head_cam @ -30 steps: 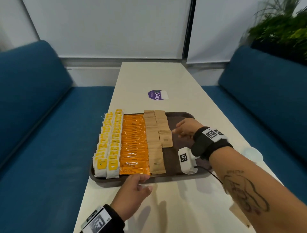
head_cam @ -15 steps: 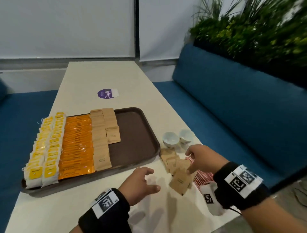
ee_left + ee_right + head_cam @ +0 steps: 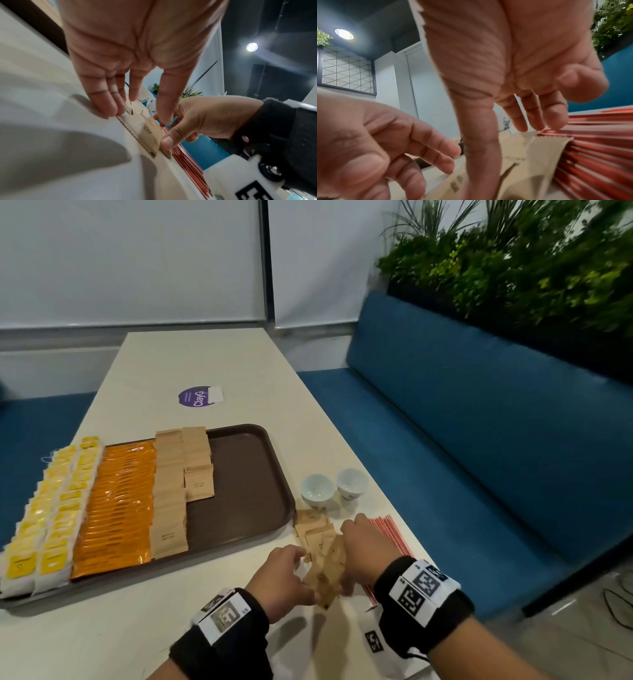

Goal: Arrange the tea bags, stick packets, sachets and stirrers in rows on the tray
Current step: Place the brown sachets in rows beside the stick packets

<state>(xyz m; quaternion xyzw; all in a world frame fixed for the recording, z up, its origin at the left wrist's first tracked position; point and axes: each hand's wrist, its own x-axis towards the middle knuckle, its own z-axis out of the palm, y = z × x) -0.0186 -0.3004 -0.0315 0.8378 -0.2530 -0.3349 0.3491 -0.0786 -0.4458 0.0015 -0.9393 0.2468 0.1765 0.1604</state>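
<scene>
Both hands are working the loose kraft sachets [image 3: 320, 546], which are lying off the tray on the table's right part, just past the tray's [image 3: 270, 474] near right corner. Right hand [image 3: 364, 549] is pinching a few sachets between thumb and fingers, thumb pressing down on one sachet's face (clear in the right wrist view). Left hand [image 3: 282, 577] is coming in from the tray side, fingers nearly straight, tips touching the bundle's edge; looks more like squaring up than gripping.

Sachets in hand are tilting, long axis running roughly away from the person, same way as the rows already laid. Destination is lying to the left and slightly forward: the second sachet row [image 3: 198, 463] is only partly filled, with bare tray below it and to its right. Left hand is nearer that gap.

Watch points: tray rim sits between pile and gap, so the bundle is needing a lift over it. Red stirrers [image 3: 390, 534] are touching the pile's right side (right palm is hovering over them), and two small cups [image 3: 317, 491] are standing just beyond.
</scene>
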